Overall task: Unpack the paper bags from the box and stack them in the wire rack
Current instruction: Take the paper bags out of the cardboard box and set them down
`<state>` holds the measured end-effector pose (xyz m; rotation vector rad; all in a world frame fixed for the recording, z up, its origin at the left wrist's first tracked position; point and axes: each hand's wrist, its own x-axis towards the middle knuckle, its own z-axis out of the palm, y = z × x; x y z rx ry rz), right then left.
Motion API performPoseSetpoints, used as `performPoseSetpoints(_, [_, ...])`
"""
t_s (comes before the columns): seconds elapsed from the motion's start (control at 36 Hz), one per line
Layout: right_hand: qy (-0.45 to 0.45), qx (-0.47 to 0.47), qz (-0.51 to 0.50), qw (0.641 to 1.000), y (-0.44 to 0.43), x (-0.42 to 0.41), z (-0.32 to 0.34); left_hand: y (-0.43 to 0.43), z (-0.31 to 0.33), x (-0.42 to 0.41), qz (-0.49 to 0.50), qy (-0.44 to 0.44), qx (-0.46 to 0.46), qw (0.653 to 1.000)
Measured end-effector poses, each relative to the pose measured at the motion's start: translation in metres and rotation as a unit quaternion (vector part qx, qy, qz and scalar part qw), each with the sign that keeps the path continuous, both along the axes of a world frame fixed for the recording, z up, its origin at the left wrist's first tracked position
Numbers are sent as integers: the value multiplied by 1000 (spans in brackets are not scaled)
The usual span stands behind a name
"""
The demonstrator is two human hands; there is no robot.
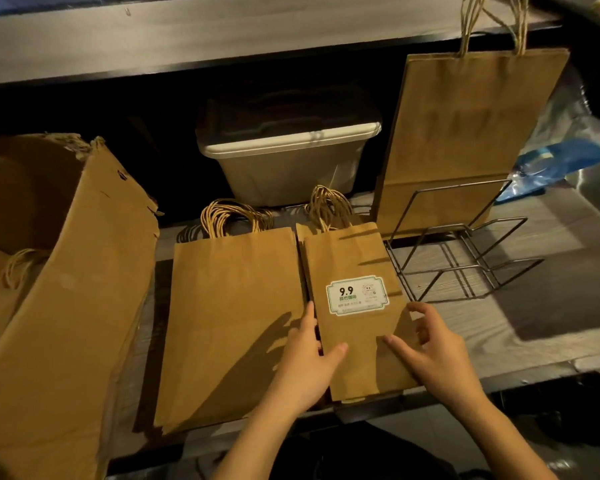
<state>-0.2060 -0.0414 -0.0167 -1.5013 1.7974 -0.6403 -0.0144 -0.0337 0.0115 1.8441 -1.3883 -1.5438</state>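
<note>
A narrow stack of brown paper bags (352,258) with a white 9.9 sticker lies flat on the counter. My left hand (309,355) grips its left edge, thumb on top. My right hand (437,351) holds its right edge, thumb on top and fingers curled at the side. A wider stack of paper bags (232,306) lies flat just to the left. The wire rack (465,251) stands to the right, with tall paper bags (465,133) upright in its back slot. The open cardboard box (66,271) sits at the left, with more bags inside.
A grey lidded plastic bin (284,157) sits behind the stacks under a shelf (187,36). Blue plastic wrap (561,164) lies at the far right. The counter's front edge (534,368) runs just below the stacks.
</note>
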Motion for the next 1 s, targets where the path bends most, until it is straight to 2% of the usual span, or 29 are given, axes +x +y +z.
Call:
performPoseSetpoints(0.19, [62,22,40,997,5,-5,-14,9,-3,-7,-54,-15,26,998])
performPoseSetpoints(0.28, [95,64,129,985,5,-4,-2,8,-2,-7,-62,-20,34,997])
performPoseSetpoints(0.39, [203,171,325,908,3,0,15,7,-3,-5,-53,-25,41,997])
performPoseSetpoints(0.47, [258,188,365,875,5,9,17,5,-2,-4,-37,-10,43,998])
performPoseSetpoints(0.58, [293,139,325,888,9,17,12,5,0,-2,-3,34,29,999])
performPoseSetpoints(0.86, [286,44,232,929,-3,15,9,-5,5,1,40,83,-11,996])
performPoseSetpoints(1.0, [269,44,279,921,-12,17,12,-5,5,5,56,80,-3,995])
